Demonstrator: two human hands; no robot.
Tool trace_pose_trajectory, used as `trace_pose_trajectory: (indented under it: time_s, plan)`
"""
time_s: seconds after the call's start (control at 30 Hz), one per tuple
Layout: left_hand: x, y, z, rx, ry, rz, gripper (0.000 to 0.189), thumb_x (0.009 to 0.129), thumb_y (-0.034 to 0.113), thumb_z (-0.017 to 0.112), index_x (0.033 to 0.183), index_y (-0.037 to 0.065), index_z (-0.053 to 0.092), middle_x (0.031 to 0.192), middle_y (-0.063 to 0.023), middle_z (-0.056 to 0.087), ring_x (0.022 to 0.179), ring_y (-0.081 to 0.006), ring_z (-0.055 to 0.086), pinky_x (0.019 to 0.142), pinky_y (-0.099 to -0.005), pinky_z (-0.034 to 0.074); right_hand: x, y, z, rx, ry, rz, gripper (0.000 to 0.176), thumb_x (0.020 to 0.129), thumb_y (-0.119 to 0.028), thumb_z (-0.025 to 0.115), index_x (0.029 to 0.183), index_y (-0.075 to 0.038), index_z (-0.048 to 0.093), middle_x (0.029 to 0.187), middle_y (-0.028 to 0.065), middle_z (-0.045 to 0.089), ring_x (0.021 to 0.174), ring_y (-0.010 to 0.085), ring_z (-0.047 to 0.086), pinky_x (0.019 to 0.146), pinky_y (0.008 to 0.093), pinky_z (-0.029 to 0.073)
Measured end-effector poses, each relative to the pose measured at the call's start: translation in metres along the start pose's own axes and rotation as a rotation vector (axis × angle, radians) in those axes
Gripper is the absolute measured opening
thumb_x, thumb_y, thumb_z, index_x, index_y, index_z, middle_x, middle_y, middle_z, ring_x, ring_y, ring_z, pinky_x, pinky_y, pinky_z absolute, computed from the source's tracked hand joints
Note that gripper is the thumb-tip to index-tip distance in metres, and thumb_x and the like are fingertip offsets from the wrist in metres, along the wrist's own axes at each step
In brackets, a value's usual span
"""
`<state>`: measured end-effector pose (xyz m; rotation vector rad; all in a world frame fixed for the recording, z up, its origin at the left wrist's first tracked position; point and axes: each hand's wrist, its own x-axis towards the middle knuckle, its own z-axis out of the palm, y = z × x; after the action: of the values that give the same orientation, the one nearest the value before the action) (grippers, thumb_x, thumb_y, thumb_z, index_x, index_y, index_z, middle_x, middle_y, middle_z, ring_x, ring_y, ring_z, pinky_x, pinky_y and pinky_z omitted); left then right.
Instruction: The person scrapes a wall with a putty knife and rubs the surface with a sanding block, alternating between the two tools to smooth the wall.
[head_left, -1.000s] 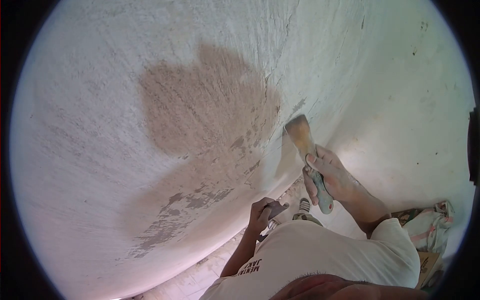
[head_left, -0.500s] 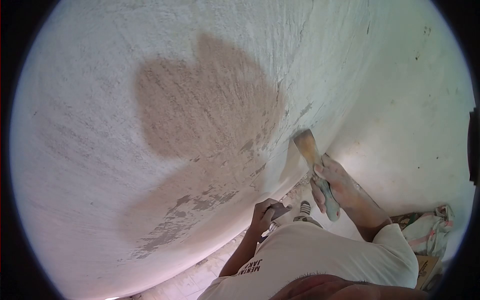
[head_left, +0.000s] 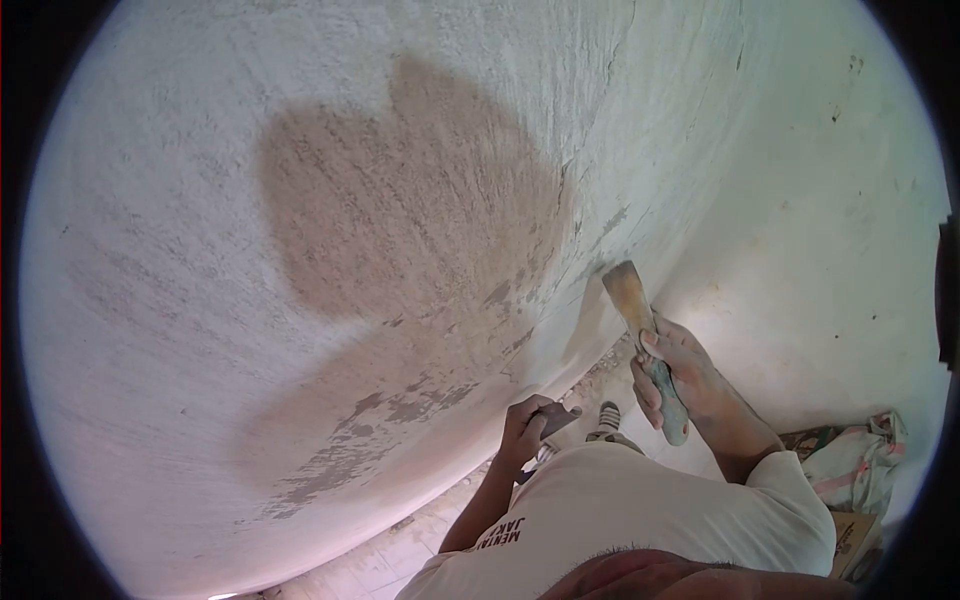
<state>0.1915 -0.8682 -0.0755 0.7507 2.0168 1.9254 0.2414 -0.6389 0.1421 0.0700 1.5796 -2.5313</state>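
Observation:
My right hand is wrapped round the worn handle of a putty knife, its wide blade pointing up and away from me. In this view the blade's edge overlaps the lower part of the rough wall, near the corner. Lower and to the left, my left hand is closed on a flat dark piece, held in front of the shirt; its exact kind does not show. Grey bare patches mark the plaster left of my hands.
A second wall rises on the right and meets the first at a corner. Behind my right arm lie a pale sack and a cardboard box. The tiled floor carries debris along the wall's foot. Shadows fall across the plaster.
The putty knife and my right hand have shifted a little to the right, along with a small shift of the view. My left hand stays nearly in place with the flat dark piece.

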Motion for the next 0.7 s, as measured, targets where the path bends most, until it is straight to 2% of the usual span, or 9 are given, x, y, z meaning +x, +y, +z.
trace_pose_trajectory:
  time_s: [0.07, 0.13, 0.23, 0.7]
  plan:
    - [0.0, -0.001, 0.001, -0.026, 0.013, -0.011, 0.024, 0.075, 0.0, 0.043, 0.092, -0.004, 0.06, 0.08, -0.0086, 0.064, 0.073, -0.0128, 0.058, 0.069, -0.0277, 0.046, 0.003, -0.001, -0.001, -0.01, -0.009, -0.01, 0.028, 0.101, -0.03, 0.044, 0.102, -0.003, 0.043, 0.051, 0.0092, 0.051, 0.032, 0.0191, 0.049, 0.031, 0.0284, 0.042]
    - [-0.001, -0.005, 0.0, -0.025, -0.022, -0.024, 0.024, 0.076, -0.001, 0.045, 0.093, -0.005, 0.061, 0.08, -0.0127, 0.065, 0.074, -0.0168, 0.06, 0.071, -0.0294, 0.047, 0.012, -0.011, 0.007, -0.013, -0.038, -0.05, 0.026, 0.101, -0.031, 0.045, 0.095, -0.007, 0.041, 0.049, 0.0103, 0.048, 0.029, 0.0215, 0.046, 0.028, 0.0309, 0.041]
    - [0.003, -0.002, 0.002, -0.02, -0.01, -0.011, 0.024, 0.075, -0.001, 0.046, 0.093, -0.005, 0.062, 0.081, -0.0146, 0.066, 0.074, -0.0186, 0.062, 0.072, -0.0302, 0.048, 0.006, -0.005, -0.001, 0.007, -0.006, -0.037, 0.03, 0.101, -0.03, 0.044, 0.106, -0.001, 0.044, 0.052, 0.0085, 0.052, 0.034, 0.0178, 0.051, 0.033, 0.0273, 0.043]
    - [-0.004, 0.002, 0.004, -0.027, -0.023, -0.026, 0.024, 0.075, -0.001, 0.046, 0.094, -0.005, 0.061, 0.081, -0.0131, 0.066, 0.075, -0.0172, 0.061, 0.072, -0.0294, 0.047, 0.009, -0.006, 0.0, -0.061, -0.031, -0.039, 0.034, 0.1, -0.036, 0.047, 0.103, -0.002, 0.045, 0.051, 0.0078, 0.052, 0.034, 0.0164, 0.051, 0.033, 0.0259, 0.043]
